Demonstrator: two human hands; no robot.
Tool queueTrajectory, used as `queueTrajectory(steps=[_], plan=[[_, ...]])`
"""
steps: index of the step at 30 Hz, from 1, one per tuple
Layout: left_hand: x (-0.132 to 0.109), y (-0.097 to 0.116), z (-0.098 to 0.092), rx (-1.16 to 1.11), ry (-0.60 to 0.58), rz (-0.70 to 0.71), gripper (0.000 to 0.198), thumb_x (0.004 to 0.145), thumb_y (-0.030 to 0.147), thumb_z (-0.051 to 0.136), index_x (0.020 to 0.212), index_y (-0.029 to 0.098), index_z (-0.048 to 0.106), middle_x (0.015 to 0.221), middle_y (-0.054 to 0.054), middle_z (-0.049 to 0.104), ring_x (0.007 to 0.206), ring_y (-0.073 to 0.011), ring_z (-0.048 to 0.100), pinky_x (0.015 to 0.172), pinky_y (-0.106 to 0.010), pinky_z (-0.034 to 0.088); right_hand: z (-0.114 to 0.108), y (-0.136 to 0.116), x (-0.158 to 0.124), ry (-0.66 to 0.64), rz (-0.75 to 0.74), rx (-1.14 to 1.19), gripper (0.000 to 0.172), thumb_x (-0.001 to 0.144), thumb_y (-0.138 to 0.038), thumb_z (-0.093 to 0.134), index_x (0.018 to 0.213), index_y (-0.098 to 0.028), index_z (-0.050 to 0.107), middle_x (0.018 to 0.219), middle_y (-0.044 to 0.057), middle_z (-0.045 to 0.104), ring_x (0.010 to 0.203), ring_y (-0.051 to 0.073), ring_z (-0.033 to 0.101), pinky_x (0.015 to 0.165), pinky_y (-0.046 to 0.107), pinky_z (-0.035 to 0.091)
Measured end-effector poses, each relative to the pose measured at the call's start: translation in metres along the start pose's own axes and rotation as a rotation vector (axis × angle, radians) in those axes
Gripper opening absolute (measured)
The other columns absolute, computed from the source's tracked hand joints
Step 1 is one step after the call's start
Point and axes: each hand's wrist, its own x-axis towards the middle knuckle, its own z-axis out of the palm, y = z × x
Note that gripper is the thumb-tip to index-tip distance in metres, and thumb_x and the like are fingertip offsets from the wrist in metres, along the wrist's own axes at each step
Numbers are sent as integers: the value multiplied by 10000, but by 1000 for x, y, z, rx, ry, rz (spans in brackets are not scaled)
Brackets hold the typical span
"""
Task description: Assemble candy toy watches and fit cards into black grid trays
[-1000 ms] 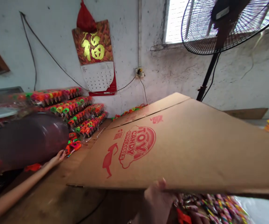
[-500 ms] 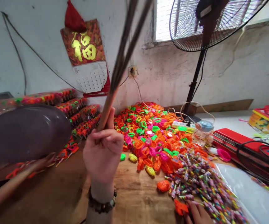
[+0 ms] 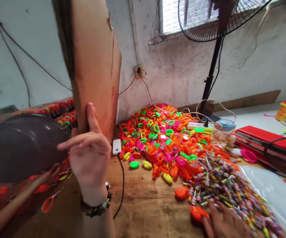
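Head view: the person's left hand (image 3: pixel 89 155), a beaded bracelet (image 3: pixel 97 208) at its wrist, grips the lower edge of a flattened brown cardboard sheet (image 3: pixel 93 62) that stands upright on edge, thumb against the near face and fingers wrapped behind it, index finger pointing left. The sheet rises out of the top of the frame, left of centre. The right hand (image 3: pixel 226 224) lies low at the bottom right, fingers spread flat on the worn wooden table (image 3: pixel 145 201), touching an orange plastic toy piece (image 3: pixel 198 213) at the edge of a heap of striped wrapped candy sticks (image 3: pixel 222 188). Behind it spreads a broad pile of neon orange, pink and green plastic rings (image 3: pixel 162 138). A white phone on a black cable (image 3: pixel 116 146) lies just beside the cardboard's foot. At left, another person's arm (image 3: pixel 16 205) reaches beneath a dark purple plastic basin (image 3: pixel 21 145). A black standing fan (image 3: pixel 214 39) stands against the wall.
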Motion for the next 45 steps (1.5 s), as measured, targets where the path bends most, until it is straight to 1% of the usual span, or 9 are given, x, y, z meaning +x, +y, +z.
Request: queueTrajectory(steps=[5,9,14,18,22,24,28,38,45], plan=[[10,20,-3,100,66,119,493,1015,237,134,1230,234,577,1327,30,592,851,-80,718,490,-74,538,-43,-94,80,65,-1,290,326,911,-271,423,1147,-129,596,1183,205,553,1078,315,516,914,464,426],[16,31,-13,199,103,179,476,1011,218,150,1322,274,506,1416,44,508,1002,-125,690,523,-98,573,-41,-159,123,-5,-121,379,349,869,-106,426,1162,-178,601,1169,152,577,1074,285,506,946,457,393],[27,42,-28,564,120,308,460,994,249,193,1373,399,404,1525,197,241,1369,-204,397,692,-287,659,-12,-184,125,-454,-244,430,309,813,-20,435,973,-162,659,1004,129,636,918,257,569,818,386,453],[29,46,-40,720,133,465,418,990,261,244,1304,380,492,1514,258,156,1437,-217,247,808,-341,637,1,-194,119,-561,-283,489,390,796,-11,438,1094,-157,644,1041,127,640,948,241,587,814,343,463],[28,45,-47,300,46,469,365,1002,218,291,1267,218,541,1461,209,335,1314,-93,460,696,-129,596,4,-230,138,-569,-380,562,501,834,-32,411,1293,-186,542,1233,133,587,1098,231,536,908,335,430],[28,44,-49,-160,-113,356,391,1011,158,273,1360,144,448,1335,147,536,980,-2,666,592,-23,530,11,-255,154,-573,-437,593,557,855,-46,407,1380,-224,455,1376,117,501,1181,229,484,942,337,407],[28,44,-51,-769,-356,108,450,1021,177,272,1469,176,230,996,97,741,500,12,635,525,-38,489,32,-290,174,-629,-463,590,470,887,-77,410,1328,-205,511,1400,150,476,1206,272,465,925,397,404],[27,39,-49,-703,-314,160,453,1019,352,334,1447,230,253,821,133,752,462,37,602,495,-35,417,48,-289,152,-550,-350,628,230,911,-108,442,971,-149,661,1033,138,639,1011,254,551,874,388,404],[8,-16,-65,-84,-167,68,333,915,523,469,1133,314,610,739,101,736,396,-45,539,441,-194,396,12,-208,110,-428,-236,688,197,947,-219,437,993,-189,626,960,81,625,882,197,580,775,296,432]])
